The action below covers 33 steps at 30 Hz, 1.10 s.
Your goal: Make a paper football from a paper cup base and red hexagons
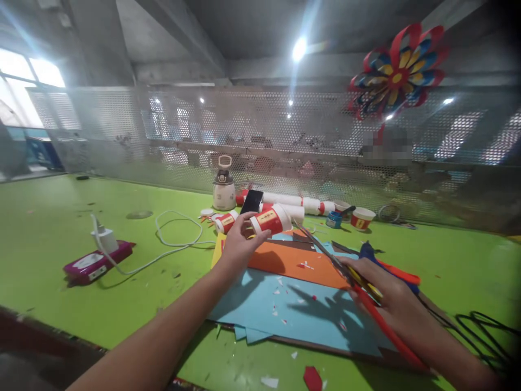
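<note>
the left hand (pixel 240 244) is holding a printed paper cup (pixel 268 220) on its side above the coloured sheets, with fingers curling round the base end and the thumb lying along the underside. the right hand (pixel 386 285) is gripping a pair of scissors (pixel 323 251) by the handles, and the tips are pointing at the cup's rim; whether they are touching it is staying unclear. the thin wall is probably posing the main risk: too firm a squeeze would be buckling it, while too loose a hold would be letting the cup turn under the blades. the thumb is pointing towards the scissors, so a slip past the rim could be bringing the metal close to skin. the long blades are also reaching well ahead of the right hand, so a small wrist twist could be sending the tips off line and tearing the edge. below, small scraps are littering the blue sheet (pixel 260 298), and a black cord (pixel 482 334) is lying in loops on the counter (pixel 163 326) beside the right forearm, where a wide elbow movement might be snagging it.
</note>
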Available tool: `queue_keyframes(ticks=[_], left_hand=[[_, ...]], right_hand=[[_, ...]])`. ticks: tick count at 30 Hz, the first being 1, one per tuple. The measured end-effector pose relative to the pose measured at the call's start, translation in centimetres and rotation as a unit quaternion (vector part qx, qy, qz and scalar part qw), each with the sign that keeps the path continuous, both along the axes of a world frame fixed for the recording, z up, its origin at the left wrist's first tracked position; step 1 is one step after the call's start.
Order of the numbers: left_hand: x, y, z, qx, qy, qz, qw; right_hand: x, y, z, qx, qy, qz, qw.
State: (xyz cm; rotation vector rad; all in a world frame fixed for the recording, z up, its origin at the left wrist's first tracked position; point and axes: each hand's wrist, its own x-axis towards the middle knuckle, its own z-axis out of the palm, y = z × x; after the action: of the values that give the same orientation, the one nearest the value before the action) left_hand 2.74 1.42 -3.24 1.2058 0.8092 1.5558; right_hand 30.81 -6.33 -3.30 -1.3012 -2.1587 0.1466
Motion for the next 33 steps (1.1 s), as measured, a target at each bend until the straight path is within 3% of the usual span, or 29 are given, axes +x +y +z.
queue_keyframes(ticks=[4,14,18,23,28,33], left_hand=[[0.3,-0.3,0.1,0.034,0.028,0.003,0.999],[0.5,-1.1,0.4,0.001,0.053,-0.034,0.998],[0.6,-1.2,0.5,0.029,0.074,-0.039,0.996],[0.7,-1.3,0.3,0.049,0.084,-0.055,0.994],[1.2,-2.1,0.2,0.053,0.088,-0.105,0.989],[2.4,-3.6,-0.2,0.077,0.142,-0.164,0.973]], right_hand=[[-0.1,-0.2,0.1,-0.006,0.013,-0.004,1.0],[-0.3,-0.3,0.5,-0.001,-0.017,-0.043,0.999],[0.0,0.1,0.5,0.01,-0.002,-0.066,0.998],[0.0,0.3,0.0,-0.034,0.076,-0.08,0.993],[-1.4,-0.5,1.1,-0.042,0.148,-0.118,0.981],[-2.5,-1.0,1.7,-0.087,0.255,-0.044,0.962]])
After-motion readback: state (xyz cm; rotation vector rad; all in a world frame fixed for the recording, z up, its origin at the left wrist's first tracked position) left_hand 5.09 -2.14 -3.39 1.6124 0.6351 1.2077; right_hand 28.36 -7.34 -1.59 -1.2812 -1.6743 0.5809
